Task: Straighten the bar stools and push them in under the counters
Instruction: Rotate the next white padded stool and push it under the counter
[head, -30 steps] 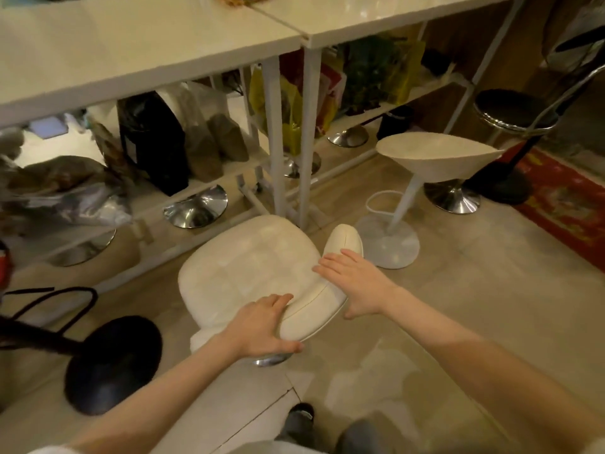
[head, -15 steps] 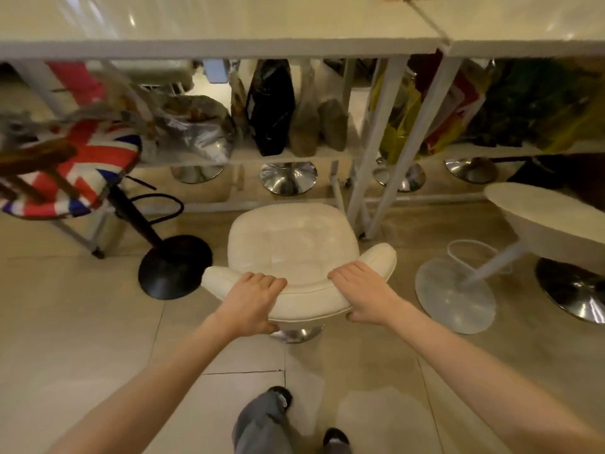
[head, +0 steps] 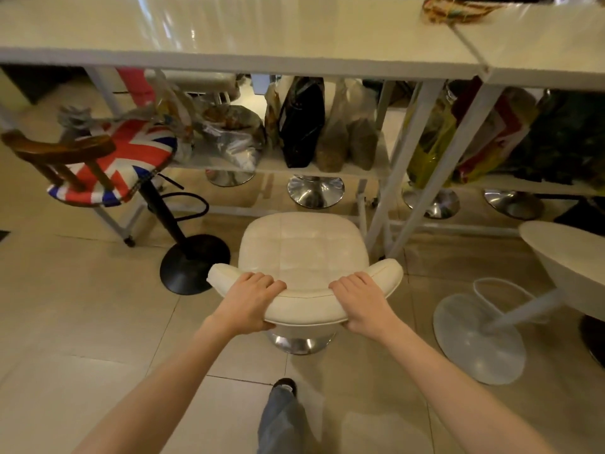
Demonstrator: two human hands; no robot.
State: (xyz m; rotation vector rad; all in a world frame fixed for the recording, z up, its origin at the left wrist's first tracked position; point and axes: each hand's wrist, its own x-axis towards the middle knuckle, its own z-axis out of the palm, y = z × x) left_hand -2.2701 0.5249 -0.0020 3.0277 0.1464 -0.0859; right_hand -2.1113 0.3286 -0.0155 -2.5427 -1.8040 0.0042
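A cream padded bar stool (head: pixel 302 249) stands square to the white counter (head: pixel 229 31), its seat just short of the counter's front edge. My left hand (head: pixel 250 298) grips the left part of its low curved backrest. My right hand (head: pixel 361 299) grips the right part. To the left a stool with a Union Jack seat (head: pixel 131 152) and black base leans partly under the counter. At the right a white cone-shaped stool (head: pixel 569 257) stands clear of the counter.
A low shelf under the counter holds bags (head: pixel 302 122). White counter legs (head: pixel 409 158) rise just right of the cream stool. Chrome stool bases (head: pixel 316 191) show beyond the shelf. My foot (head: pixel 284 386) is on the tiled floor behind the stool.
The cream stool has been swung from angled to square with the counter. Both hands have settled onto the backrest, and the view has shifted left and closer.
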